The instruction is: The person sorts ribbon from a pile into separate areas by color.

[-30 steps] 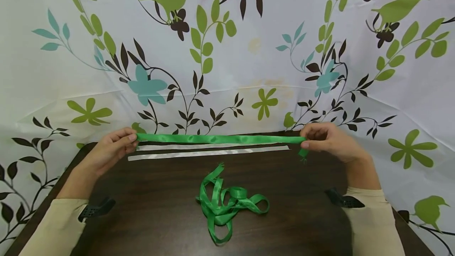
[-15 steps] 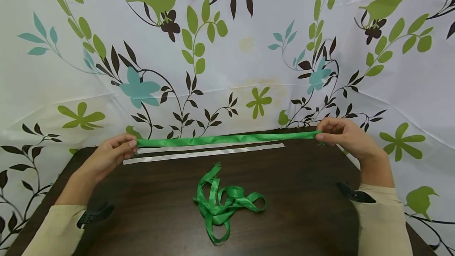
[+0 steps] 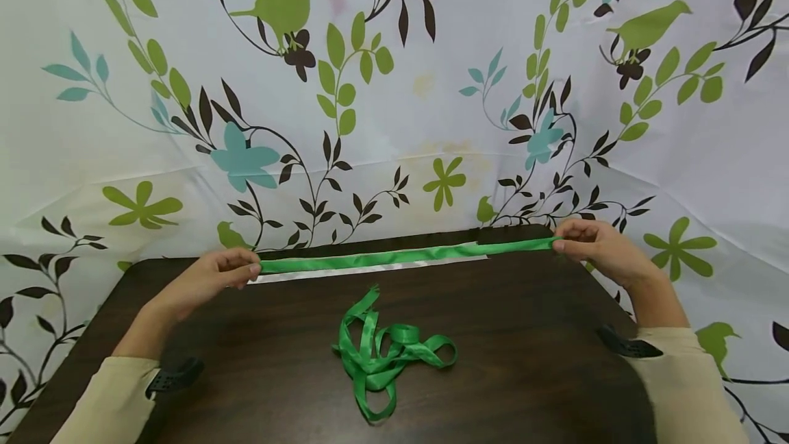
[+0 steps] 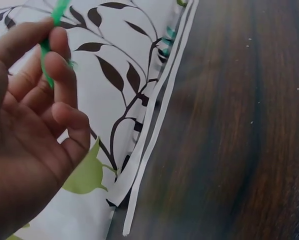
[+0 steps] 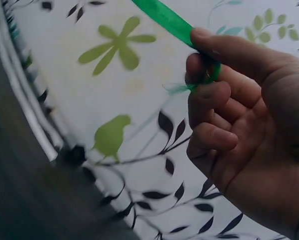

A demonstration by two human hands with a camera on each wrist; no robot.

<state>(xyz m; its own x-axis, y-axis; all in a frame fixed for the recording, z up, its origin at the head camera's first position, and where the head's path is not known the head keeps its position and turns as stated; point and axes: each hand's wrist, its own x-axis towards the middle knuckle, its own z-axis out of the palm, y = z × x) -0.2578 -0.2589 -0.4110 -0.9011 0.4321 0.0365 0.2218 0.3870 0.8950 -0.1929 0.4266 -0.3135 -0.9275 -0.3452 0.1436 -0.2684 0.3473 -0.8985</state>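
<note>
Ribbon [image 3: 401,257] pinched at both ends and drawn out straight

At the ribbon's left end, the left hand [image 3: 206,279] pinches the green band between thumb and fingertips, the other fingers bent toward the palm. The left wrist view shows a short tail running past the pinch, with a few loose threads. At the ribbon's right end, the right hand [image 3: 600,252] pinches it the same way, thumb against fingertips; in the right wrist view that end curls round beside the fingers and finishes in a frayed tuft. Between the two pinches the ribbon runs nearly straight, slanting a little in the head view.

Seen from the head, the ribbon covers much of the far white strip [image 4: 125,182], while the near white strip [image 3: 296,275] shows along the ribbon's near edge. The left wrist view shows both strips lying apart from the ribbon, side by side near the edge of the table.

Nearer the person than the ribbon, about level with its middle, sits a loose green heap [image 3: 372,365] of looped, tangled band on the dark brown table [image 3: 493,362]. Out from each end of the ribbon, beyond the wrists, come cream sleeves [image 3: 111,396]. Beyond the ribbon rises a white cloth [image 3: 407,115] printed with green birds, leafy stems and flowers.
</note>
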